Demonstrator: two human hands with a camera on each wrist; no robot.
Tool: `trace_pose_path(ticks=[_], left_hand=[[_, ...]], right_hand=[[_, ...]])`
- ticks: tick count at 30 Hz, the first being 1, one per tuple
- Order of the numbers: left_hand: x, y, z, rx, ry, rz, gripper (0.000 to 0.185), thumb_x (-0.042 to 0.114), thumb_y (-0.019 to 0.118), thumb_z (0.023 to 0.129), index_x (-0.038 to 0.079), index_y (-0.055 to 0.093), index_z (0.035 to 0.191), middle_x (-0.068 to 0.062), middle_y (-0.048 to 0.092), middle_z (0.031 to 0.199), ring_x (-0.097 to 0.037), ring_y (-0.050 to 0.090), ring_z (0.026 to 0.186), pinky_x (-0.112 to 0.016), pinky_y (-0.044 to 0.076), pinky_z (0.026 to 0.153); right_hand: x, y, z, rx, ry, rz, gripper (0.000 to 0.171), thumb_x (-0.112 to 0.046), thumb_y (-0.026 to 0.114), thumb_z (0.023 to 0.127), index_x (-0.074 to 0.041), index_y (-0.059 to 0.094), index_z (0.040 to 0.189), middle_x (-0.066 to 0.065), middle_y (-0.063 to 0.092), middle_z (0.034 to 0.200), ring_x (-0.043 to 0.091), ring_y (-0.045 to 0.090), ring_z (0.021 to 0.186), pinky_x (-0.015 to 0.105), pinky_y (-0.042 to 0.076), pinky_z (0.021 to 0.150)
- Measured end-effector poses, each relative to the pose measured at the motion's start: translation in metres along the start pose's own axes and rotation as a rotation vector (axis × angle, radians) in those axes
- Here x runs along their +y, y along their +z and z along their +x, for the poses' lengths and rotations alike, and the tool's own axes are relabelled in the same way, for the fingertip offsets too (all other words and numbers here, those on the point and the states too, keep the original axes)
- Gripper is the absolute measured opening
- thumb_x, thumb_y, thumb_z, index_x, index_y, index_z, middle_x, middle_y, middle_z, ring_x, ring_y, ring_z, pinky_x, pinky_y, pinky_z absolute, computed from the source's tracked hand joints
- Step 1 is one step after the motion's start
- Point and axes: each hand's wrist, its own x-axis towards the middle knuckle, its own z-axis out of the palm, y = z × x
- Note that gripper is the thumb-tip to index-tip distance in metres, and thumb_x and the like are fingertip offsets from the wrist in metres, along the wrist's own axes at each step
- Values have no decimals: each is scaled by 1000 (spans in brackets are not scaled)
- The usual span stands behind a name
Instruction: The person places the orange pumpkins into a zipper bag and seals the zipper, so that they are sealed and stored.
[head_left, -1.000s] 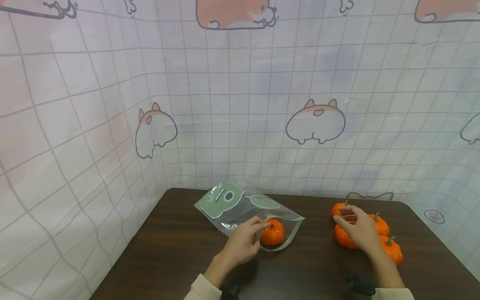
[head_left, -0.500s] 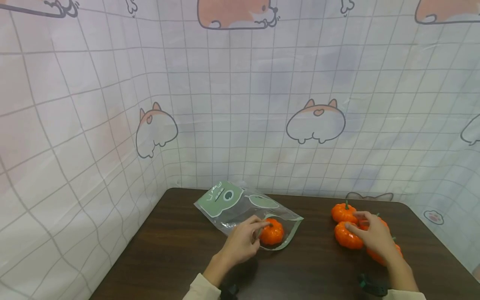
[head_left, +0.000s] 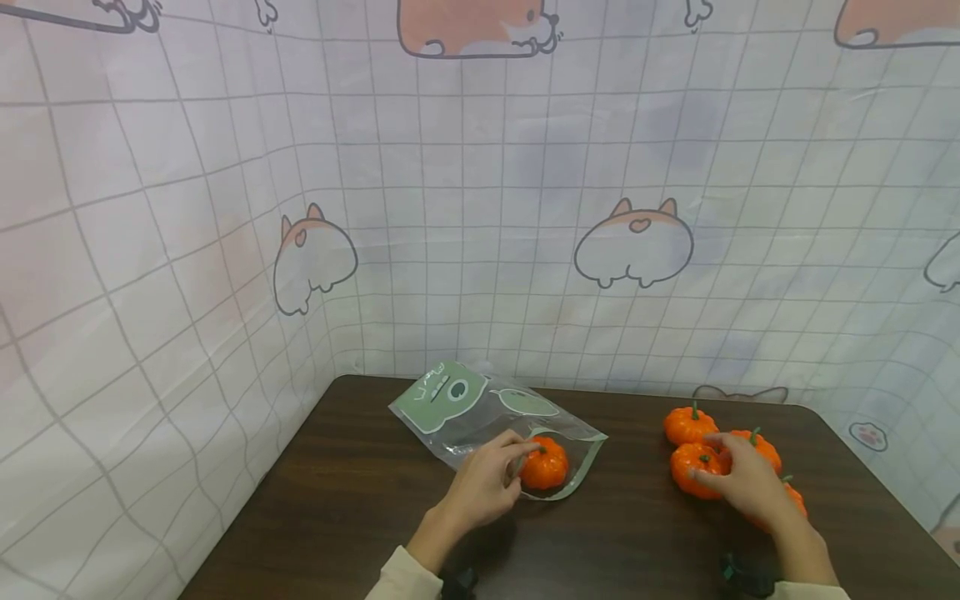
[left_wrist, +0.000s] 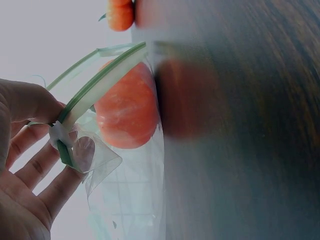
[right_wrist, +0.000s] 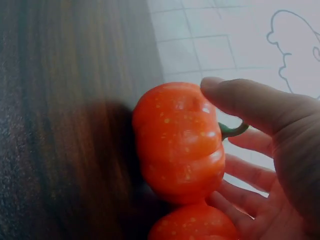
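Head view, reading from the left with the clear zip bag [head_left: 495,417] as the landmark: the bag lies flat on the dark desk [head_left: 360,517], its green printed end toward the backdrop and its mouth toward the person. The left hand [head_left: 483,483] pinches the green zip rim at that mouth, fingers curled on the plastic and holding it agape. One small orange pumpkin [head_left: 544,464] sits just inside the mouth, touching the film.

Well to the right of the bag, a cluster of pumpkins [head_left: 688,423] rests on the desk. The right hand [head_left: 742,483] has its grip closing round the front pumpkin [head_left: 693,467] of that cluster, thumb on top near the green stem, fingers cupped behind; the right wrist view shows it [right_wrist: 182,142] touching a neighbour below.

The pumpkins look light, hard and glossy, so probably a little slippery; a grip across the ribbed body should hold better than the thin stem. The bag is limp film, best held by its stiffer zip rim.
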Motion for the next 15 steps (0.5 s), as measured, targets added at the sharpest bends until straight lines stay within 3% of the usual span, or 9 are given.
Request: trace_pose_path(ticks=[7, 15], left_hand=[[-2, 1, 0, -1, -5, -2, 50, -2, 73, 78, 12, 73, 126, 2, 67, 110, 1, 44, 66, -13, 34, 56], [-2, 0, -1, -2, -18, -13, 50, -2, 73, 79, 12, 73, 126, 1, 67, 109, 1, 43, 66, -14, 34, 55]], right_hand=[[0, 2, 2, -21, -1, -68, 81, -36, 85, 80, 11, 51, 136, 38, 53, 134, 58, 53, 119, 69, 44, 93], [-3, 2, 4, -63, 31, -97, 84, -39, 84, 80, 9, 48, 139, 40, 50, 137, 61, 51, 121, 71, 44, 92]])
